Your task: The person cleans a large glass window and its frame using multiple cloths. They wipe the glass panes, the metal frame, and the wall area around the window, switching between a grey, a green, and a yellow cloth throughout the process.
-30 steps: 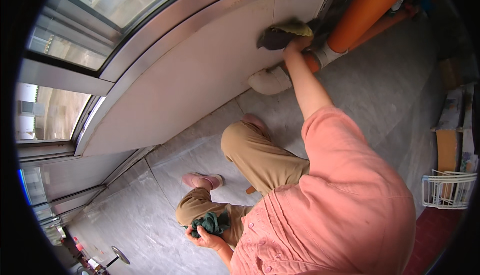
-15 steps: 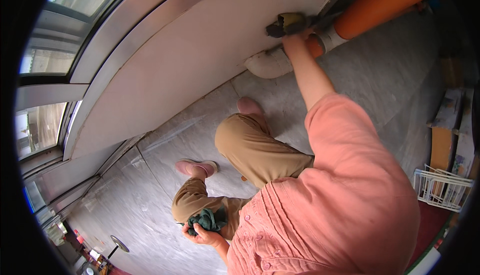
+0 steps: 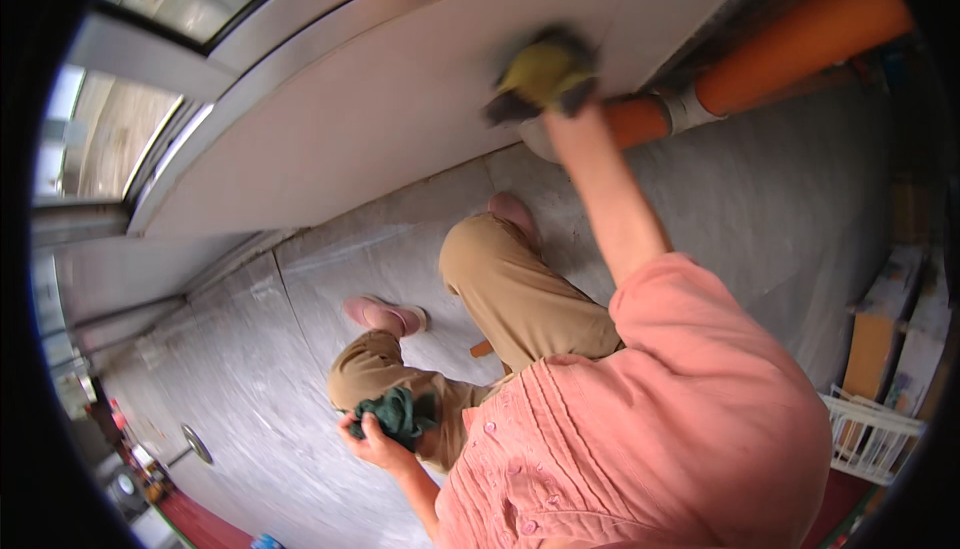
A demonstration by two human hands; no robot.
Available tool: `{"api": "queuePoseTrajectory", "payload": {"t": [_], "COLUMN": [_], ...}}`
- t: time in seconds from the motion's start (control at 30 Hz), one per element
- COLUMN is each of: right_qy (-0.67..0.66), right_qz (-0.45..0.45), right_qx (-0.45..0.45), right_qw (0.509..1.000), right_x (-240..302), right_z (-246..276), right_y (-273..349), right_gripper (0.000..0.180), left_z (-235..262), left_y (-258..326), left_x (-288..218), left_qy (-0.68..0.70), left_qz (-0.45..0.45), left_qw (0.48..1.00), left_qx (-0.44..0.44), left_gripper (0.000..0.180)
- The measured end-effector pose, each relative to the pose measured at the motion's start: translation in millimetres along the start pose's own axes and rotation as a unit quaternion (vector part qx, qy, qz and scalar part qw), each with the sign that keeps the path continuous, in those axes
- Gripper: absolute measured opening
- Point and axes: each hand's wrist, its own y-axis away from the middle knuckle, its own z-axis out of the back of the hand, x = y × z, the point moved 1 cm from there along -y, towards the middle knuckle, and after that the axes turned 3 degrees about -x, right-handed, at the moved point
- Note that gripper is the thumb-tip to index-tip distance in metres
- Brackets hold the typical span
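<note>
Head view | one yellow sponge point(image 3: 545, 74) in right hand point(image 3: 562, 109); one green cloth point(image 3: 392, 413) in left hand point(image 3: 368, 439)

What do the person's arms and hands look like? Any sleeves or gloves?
Both arms are bare below short salmon-pink sleeves of a gathered, buttoned top. The left hand wears no glove. The right hand is blurred and mostly hidden, so I cannot tell about a glove there.
</note>
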Motion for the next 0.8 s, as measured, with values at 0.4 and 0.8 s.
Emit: {"api": "queuePoseTrajectory", "payload": {"t": [0.4,0.8], "right_qy": [0.131,0.187], "right_qz": [0.323,0.550], "right_qx": [-0.181,0.231], "right_qw": [0.920,0.780], "right_x": [68.1,69.0], "right_z": [-117.8,-169.2], "right_y": [-13.4,6.9], "right_gripper": [0.025,0.032], "left_z": [-127.9,-166.5], "left_y": [-172.6,-172.8], "left_x": [-35.8,-62.8], "left_qy": [0.425,0.467], "left_qz": [0.205,0.312], "left_qw": [0.869,0.812], "left_qx": [0.150,0.159], "left_gripper": [0.019,0.012]}}
